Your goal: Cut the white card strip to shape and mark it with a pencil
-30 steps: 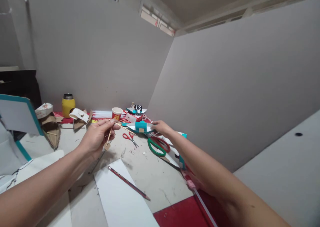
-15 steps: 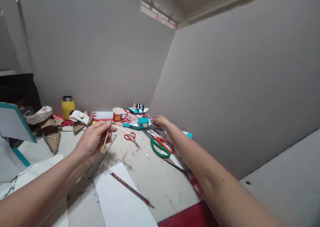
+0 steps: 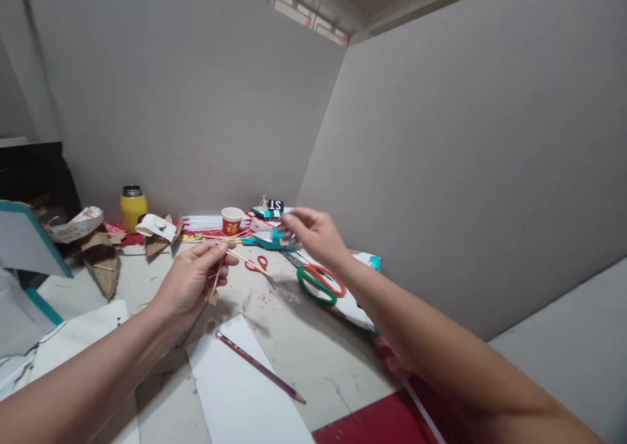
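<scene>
Thin wooden sticks (image 3: 247, 259) are pinched in my left hand (image 3: 189, 277); one points right, another hangs down with a small cardboard piece (image 3: 213, 298) at its lower end. My right hand (image 3: 316, 235) is raised over the far right of the table, its thumb and fingers drawn together. Whether anything lies between those fingertips I cannot make out. Just behind and left of that hand is a teal and white paper boat (image 3: 264, 240), partly covered by it. Small red scissors (image 3: 257, 264) lie beyond the left hand's stick, and large scissors with green and orange handles (image 3: 318, 287) lie below the right hand.
A pencil (image 3: 259, 365) rests on white paper (image 3: 235, 379) in front. Along the back stand a red paper cup (image 3: 232, 222), a yellow bottle (image 3: 134, 210) and another small boat (image 3: 267, 211). Cardboard boats (image 3: 102, 268) sit at left. A grey wall (image 3: 441, 157) rises at right.
My right hand has lifted from beside the teal boat and come up and nearer, now in front of it. My left hand has shifted slightly right, still holding the sticks.
</scene>
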A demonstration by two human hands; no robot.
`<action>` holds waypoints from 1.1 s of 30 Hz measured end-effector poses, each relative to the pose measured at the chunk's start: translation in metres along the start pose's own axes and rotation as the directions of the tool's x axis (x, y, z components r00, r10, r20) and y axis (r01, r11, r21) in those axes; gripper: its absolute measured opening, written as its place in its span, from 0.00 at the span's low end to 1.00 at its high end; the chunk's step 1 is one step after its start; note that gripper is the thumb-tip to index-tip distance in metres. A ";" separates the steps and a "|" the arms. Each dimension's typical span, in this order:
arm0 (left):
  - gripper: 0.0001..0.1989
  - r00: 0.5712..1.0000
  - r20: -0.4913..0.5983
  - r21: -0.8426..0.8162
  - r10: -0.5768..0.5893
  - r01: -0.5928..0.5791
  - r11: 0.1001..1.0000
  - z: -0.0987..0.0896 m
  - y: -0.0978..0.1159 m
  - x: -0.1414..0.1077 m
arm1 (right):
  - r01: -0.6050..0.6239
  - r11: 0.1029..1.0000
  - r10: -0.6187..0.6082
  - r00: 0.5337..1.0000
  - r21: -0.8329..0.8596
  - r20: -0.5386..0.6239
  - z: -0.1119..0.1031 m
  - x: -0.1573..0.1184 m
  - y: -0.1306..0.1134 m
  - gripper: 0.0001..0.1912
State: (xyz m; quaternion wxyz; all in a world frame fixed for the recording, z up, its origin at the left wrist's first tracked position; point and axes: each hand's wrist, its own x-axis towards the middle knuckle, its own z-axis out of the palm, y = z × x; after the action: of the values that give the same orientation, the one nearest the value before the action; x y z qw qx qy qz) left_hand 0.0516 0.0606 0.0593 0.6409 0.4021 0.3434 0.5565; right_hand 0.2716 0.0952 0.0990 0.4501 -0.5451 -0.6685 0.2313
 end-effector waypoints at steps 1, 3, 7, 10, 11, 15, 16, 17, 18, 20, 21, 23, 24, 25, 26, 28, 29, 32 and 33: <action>0.07 1.000 0.012 0.003 0.016 -0.016 1.000 0.002 0.003 -0.003 | 0.048 0.999 -0.050 0.996 0.026 0.073 0.005 -0.013 -0.013 0.08; 0.09 0.998 0.036 0.011 0.060 -0.061 0.998 0.007 0.010 -0.010 | 0.206 0.974 -0.222 0.943 0.091 0.248 0.014 -0.036 -0.035 0.09; 0.12 0.984 0.077 0.033 0.158 -0.161 0.986 0.013 0.031 -0.026 | 0.414 0.908 -0.412 0.862 0.058 0.294 0.026 -0.055 -0.060 0.11; 0.13 0.970 0.111 0.054 0.216 -0.223 0.973 0.012 0.050 -0.037 | 0.489 0.869 -0.491 0.830 0.077 0.265 0.031 -0.052 -0.077 0.06; 0.13 0.966 0.125 0.059 0.224 -0.233 0.971 0.012 0.057 -0.041 | 0.505 0.859 -0.508 0.823 0.084 0.252 0.031 -0.051 -0.084 0.07; 0.09 0.960 0.185 0.052 0.209 -0.222 0.974 0.007 0.083 -0.054 | 0.510 0.854 -0.520 0.829 0.105 0.207 0.026 -0.043 -0.110 0.06; 0.10 0.957 0.196 0.047 0.216 -0.229 0.972 0.006 0.087 -0.056 | 0.510 0.851 -0.525 0.827 0.123 0.201 0.025 -0.042 -0.115 0.06; 0.11 0.951 0.207 0.042 0.231 -0.245 0.969 0.005 0.090 -0.058 | 0.510 0.847 -0.531 0.824 0.148 0.197 0.024 -0.040 -0.119 0.07; 0.11 0.942 0.215 0.036 0.259 -0.273 0.961 0.004 0.093 -0.059 | 0.510 0.842 -0.537 0.820 0.173 0.196 0.023 -0.039 -0.123 0.07; 0.11 0.921 0.230 0.026 0.315 -0.329 0.944 0.003 0.096 -0.061 | 0.517 0.829 -0.554 0.811 0.215 0.188 0.023 -0.038 -0.127 0.07; 0.11 0.912 0.237 0.021 0.335 -0.349 0.937 0.002 0.096 -0.061 | 0.515 0.825 -0.557 0.810 0.233 0.182 0.023 -0.038 -0.129 0.08; 0.11 0.903 0.246 0.012 0.351 -0.365 0.931 0.001 0.097 -0.061 | 0.498 0.823 -0.552 0.816 0.273 0.172 0.025 -0.039 -0.131 0.08; 0.11 0.902 0.250 0.012 0.351 -0.365 0.931 0.000 0.097 -0.062 | 0.481 0.824 -0.542 0.823 0.301 0.169 0.026 -0.040 -0.132 0.09; 0.11 0.902 0.254 0.012 0.350 -0.365 0.931 0.000 0.097 -0.062 | 0.458 0.824 -0.530 0.831 0.332 0.168 0.027 -0.042 -0.133 0.09; 0.11 0.900 0.259 0.014 0.350 -0.366 0.931 -0.001 0.097 -0.062 | 0.437 0.824 -0.518 0.839 0.360 0.167 0.028 -0.044 -0.134 0.10; 0.11 0.898 0.268 0.021 0.348 -0.367 0.930 -0.001 0.097 -0.062 | 0.408 0.821 -0.501 0.850 0.400 0.161 0.029 -0.047 -0.136 0.11; 0.11 0.898 0.274 0.027 0.346 -0.366 0.930 -0.001 0.097 -0.063 | 0.395 0.817 -0.496 0.853 0.419 0.162 0.030 -0.049 -0.136 0.11; 0.12 0.899 0.282 0.065 0.335 -0.366 0.928 0.000 0.096 -0.064 | 0.345 0.807 -0.481 0.855 0.479 0.195 0.028 -0.053 -0.135 0.10; 0.13 0.897 0.289 0.085 0.335 -0.373 0.924 0.000 0.096 -0.065 | 0.326 0.808 -0.473 0.855 0.491 0.212 0.027 -0.054 -0.134 0.10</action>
State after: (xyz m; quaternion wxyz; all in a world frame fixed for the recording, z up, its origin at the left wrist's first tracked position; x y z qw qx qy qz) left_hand 0.0004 0.0022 0.1448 0.5400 0.5729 0.2119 0.5791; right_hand 0.1792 0.0096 0.1740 0.4835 -0.2288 -0.7643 0.3602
